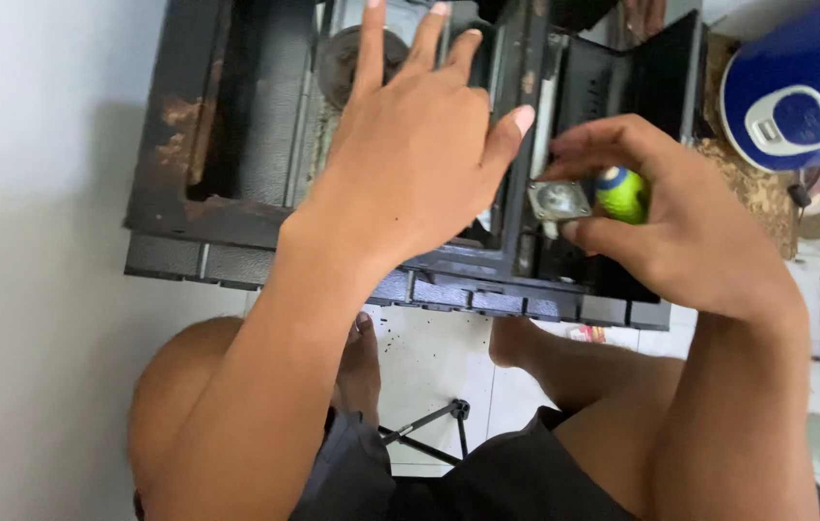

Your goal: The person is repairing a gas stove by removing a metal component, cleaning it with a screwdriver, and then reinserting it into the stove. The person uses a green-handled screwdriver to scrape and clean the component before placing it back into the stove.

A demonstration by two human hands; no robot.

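Observation:
A black, rust-stained metal appliance casing [236,145] lies opened on the tiled floor in front of me. My left hand [420,145] hovers flat over its middle, fingers spread and holding nothing. My right hand [661,222] is at the casing's right compartment and grips a tool with a green and blue handle [619,193]. Just left of that handle, between thumb and fingers, sits a small square metal part [558,201]. Whether the tool touches the part is hidden by my fingers.
A blue and white rice cooker [796,87] stands at the upper right. Dark crumbs are scattered on the white tiles [429,357] below the casing. My bare knees and feet frame the floor, and a black metal stool leg [429,429] shows between them. A white wall is at left.

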